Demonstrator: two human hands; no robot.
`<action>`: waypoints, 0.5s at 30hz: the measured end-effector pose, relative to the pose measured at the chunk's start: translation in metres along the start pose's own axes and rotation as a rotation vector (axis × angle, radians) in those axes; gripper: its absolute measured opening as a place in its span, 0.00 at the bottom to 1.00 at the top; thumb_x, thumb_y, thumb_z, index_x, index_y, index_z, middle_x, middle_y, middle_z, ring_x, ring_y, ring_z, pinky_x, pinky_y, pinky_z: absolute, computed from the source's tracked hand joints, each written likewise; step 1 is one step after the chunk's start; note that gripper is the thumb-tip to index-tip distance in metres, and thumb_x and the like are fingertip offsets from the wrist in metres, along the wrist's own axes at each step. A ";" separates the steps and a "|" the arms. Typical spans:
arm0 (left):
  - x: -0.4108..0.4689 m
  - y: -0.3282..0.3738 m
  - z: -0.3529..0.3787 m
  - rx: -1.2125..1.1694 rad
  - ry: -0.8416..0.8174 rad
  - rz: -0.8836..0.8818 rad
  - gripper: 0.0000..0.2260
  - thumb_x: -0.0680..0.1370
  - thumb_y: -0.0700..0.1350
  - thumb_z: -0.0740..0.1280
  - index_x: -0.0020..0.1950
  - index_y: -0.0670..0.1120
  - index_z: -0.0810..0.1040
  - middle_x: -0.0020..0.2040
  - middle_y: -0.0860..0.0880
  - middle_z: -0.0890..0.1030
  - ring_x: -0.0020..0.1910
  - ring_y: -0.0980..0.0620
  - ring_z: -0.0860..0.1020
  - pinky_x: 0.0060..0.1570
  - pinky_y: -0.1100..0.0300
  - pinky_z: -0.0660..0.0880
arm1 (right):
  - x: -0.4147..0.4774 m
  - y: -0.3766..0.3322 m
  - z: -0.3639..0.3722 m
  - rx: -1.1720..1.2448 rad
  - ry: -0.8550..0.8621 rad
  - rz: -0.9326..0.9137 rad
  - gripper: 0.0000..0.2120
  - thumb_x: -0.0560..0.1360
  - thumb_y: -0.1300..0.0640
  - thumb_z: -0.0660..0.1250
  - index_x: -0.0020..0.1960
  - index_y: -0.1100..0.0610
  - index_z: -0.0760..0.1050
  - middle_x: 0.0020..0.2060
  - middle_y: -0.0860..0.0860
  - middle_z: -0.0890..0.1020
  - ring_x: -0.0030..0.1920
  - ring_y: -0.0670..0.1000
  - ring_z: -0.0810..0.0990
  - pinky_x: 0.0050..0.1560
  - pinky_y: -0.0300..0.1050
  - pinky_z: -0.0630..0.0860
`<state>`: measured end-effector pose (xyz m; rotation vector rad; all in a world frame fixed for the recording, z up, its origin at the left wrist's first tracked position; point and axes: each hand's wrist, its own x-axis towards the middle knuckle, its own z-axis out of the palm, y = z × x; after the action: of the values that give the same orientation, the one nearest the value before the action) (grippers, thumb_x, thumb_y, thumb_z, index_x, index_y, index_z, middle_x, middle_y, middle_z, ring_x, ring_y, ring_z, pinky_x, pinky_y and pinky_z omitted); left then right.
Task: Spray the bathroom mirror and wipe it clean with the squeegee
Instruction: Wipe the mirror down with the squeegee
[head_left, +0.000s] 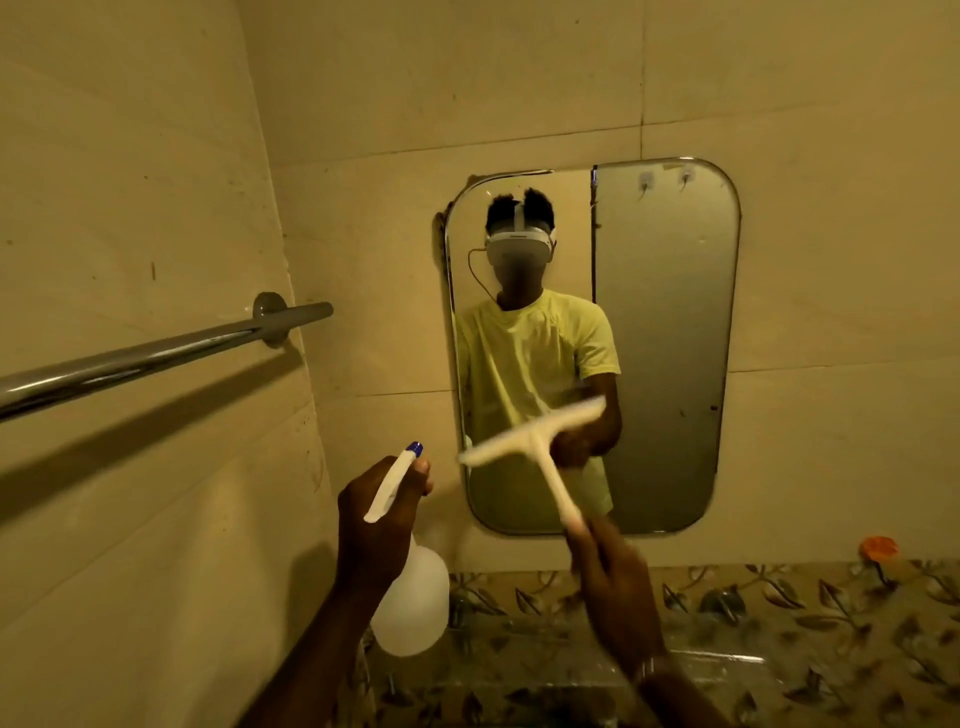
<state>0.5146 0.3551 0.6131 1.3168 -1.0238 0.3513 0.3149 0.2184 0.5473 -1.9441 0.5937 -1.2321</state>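
The left hand (376, 525) was wrapped tight around the white, blue-nozzled spray bottle (410, 597) left of the rounded wall mirror (670, 322), while the right hand (615, 587), fingers closed, raised the blurred white T-shaped squeegee (540, 447) before its lower half.

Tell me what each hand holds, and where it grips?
Left hand holds the spray bottle around its neck, under the trigger head. Right hand holds the squeegee by its handle's end.

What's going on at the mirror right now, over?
Left hand grips spray bottle. Right hand holds squeegee up before mirror. Nothing blocking the glass.
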 end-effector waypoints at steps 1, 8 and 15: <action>0.002 0.004 0.003 -0.011 -0.004 0.007 0.05 0.79 0.52 0.67 0.46 0.56 0.82 0.39 0.51 0.86 0.42 0.50 0.85 0.48 0.45 0.83 | 0.037 -0.017 -0.012 0.009 -0.005 -0.099 0.12 0.84 0.44 0.61 0.51 0.47 0.80 0.32 0.47 0.79 0.31 0.45 0.77 0.29 0.43 0.73; 0.010 0.019 0.025 -0.013 -0.011 0.045 0.08 0.78 0.57 0.65 0.45 0.57 0.82 0.39 0.50 0.86 0.42 0.52 0.85 0.47 0.56 0.81 | 0.226 -0.169 -0.057 -0.436 -0.146 -0.554 0.19 0.86 0.45 0.57 0.59 0.58 0.80 0.47 0.56 0.87 0.37 0.49 0.83 0.39 0.45 0.81; 0.014 0.011 0.055 -0.012 -0.035 0.055 0.17 0.81 0.54 0.66 0.46 0.41 0.85 0.39 0.50 0.85 0.42 0.56 0.84 0.44 0.69 0.79 | 0.247 -0.145 -0.123 -0.517 -0.003 -0.551 0.14 0.86 0.44 0.58 0.50 0.50 0.75 0.37 0.53 0.83 0.36 0.57 0.82 0.32 0.45 0.74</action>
<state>0.4908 0.3037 0.6259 1.2895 -1.0913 0.3640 0.3094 0.0893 0.8311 -2.6653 0.4085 -1.5070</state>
